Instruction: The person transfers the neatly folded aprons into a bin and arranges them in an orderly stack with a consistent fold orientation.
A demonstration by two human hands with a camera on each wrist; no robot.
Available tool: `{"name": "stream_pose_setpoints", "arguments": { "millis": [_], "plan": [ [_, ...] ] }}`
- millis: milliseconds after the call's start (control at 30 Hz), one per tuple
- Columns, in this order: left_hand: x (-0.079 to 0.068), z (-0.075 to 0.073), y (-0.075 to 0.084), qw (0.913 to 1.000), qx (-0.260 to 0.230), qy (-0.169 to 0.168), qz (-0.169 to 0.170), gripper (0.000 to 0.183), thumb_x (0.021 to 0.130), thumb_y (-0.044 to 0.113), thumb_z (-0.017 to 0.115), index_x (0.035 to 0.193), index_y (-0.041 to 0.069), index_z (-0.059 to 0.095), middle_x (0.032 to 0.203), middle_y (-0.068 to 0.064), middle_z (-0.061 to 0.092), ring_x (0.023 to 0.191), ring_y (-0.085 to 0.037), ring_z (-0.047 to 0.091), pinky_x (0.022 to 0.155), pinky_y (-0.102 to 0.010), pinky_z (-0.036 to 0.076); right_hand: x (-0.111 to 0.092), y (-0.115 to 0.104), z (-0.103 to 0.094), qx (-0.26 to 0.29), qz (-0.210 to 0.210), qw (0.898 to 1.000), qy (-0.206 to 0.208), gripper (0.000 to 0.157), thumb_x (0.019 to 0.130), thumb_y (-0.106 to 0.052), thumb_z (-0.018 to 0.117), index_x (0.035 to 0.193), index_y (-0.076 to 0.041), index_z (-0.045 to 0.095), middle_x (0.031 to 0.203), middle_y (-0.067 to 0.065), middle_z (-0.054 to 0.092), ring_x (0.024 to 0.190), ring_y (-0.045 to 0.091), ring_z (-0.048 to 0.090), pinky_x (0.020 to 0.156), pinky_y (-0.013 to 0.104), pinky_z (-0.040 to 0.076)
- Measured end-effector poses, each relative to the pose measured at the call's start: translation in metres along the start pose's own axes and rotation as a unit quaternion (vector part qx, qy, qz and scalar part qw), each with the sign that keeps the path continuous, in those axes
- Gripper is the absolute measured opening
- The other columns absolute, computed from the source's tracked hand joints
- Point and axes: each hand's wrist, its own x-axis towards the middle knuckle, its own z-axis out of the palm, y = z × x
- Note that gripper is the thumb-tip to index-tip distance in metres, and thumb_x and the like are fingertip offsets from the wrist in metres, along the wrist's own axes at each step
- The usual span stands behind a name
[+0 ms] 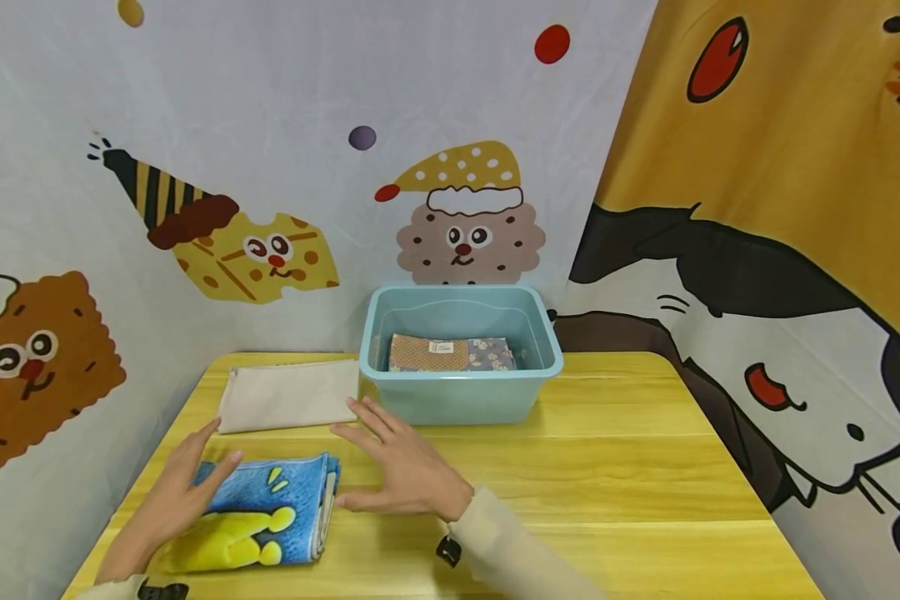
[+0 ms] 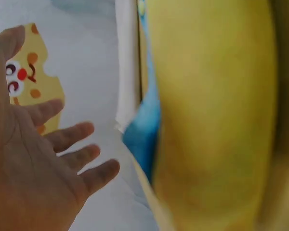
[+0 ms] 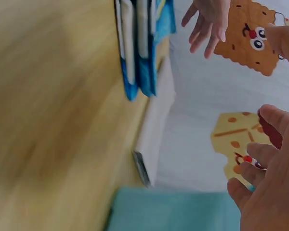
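A folded blue-and-yellow cloth lies on the near left of the table, its layered edge showing in the right wrist view. My left hand hovers over its left side with fingers spread; in the left wrist view this hand holds nothing. Just right of the cloth, my right hand is held with fingers extended and apart, also holding nothing. Behind the cloth lies a folded off-white cloth. A light teal plastic bin stands at the back middle, with a folded brown-and-blue patterned cloth inside.
The yellow wood-grain table extends to the right of the bin and hands. A printed curtain with cartoon figures hangs right behind the table and along its left side. Another cartoon-print cloth hangs at the right.
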Motion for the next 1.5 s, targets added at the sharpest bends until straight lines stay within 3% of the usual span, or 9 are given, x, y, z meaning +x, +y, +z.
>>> {"name": "stream_pose_setpoints", "arguments": {
  "millis": [167,367,567,767,1500],
  "plan": [
    [-0.003,0.001,-0.015,0.9991,0.034,-0.024,-0.009,0.085,0.104,0.053,0.053,0.158,-0.007,0.025,0.156,-0.041,0.028,0.138,-0.063,0.029,0.100,-0.079,0.032,0.008,-0.006,0.021,0.026,-0.002,0.998,-0.053,0.083,0.095,-0.070,0.054,0.164,-0.034,0.024,0.174,-0.004,-0.001,0.162,0.022,0.006,0.125,0.048,0.032],
    [-0.009,0.001,-0.029,0.9974,0.060,-0.040,-0.005,0.075,0.100,0.049,0.063,0.147,-0.008,0.046,0.153,-0.042,0.032,0.135,-0.065,0.033,0.099,-0.078,0.035,0.017,-0.015,0.047,0.042,-0.010,0.993,-0.112,0.079,0.098,-0.068,0.050,0.164,-0.032,0.025,0.175,-0.001,0.004,0.161,0.025,0.012,0.127,0.040,0.027],
    [-0.014,0.003,-0.036,0.9970,0.060,-0.044,0.020,0.064,0.093,0.033,0.075,0.141,-0.005,0.057,0.153,-0.038,0.035,0.132,-0.065,0.039,0.096,-0.077,0.040,0.022,-0.023,0.068,0.042,-0.017,0.988,-0.150,0.077,0.099,-0.067,0.050,0.163,-0.033,0.026,0.174,0.000,0.013,0.161,0.023,0.014,0.126,0.033,0.031],
    [-0.013,0.007,-0.038,0.9958,0.075,-0.044,0.029,0.059,0.088,0.023,0.080,0.136,-0.006,0.061,0.154,-0.038,0.033,0.131,-0.065,0.040,0.096,-0.075,0.043,0.022,-0.028,0.080,0.054,-0.005,0.981,-0.188,0.070,0.100,-0.068,0.044,0.162,-0.040,0.026,0.174,-0.003,0.012,0.162,0.022,0.009,0.128,0.030,0.024],
    [-0.012,0.017,-0.029,0.9949,0.077,-0.046,0.045,0.053,0.088,0.017,0.080,0.134,-0.006,0.064,0.153,-0.039,0.033,0.133,-0.063,0.041,0.097,-0.070,0.046,0.020,-0.027,0.082,0.065,0.028,0.977,-0.199,0.066,0.098,-0.070,0.048,0.157,-0.041,0.037,0.173,-0.003,0.012,0.162,0.019,0.006,0.124,0.031,0.034]
  ]
}}
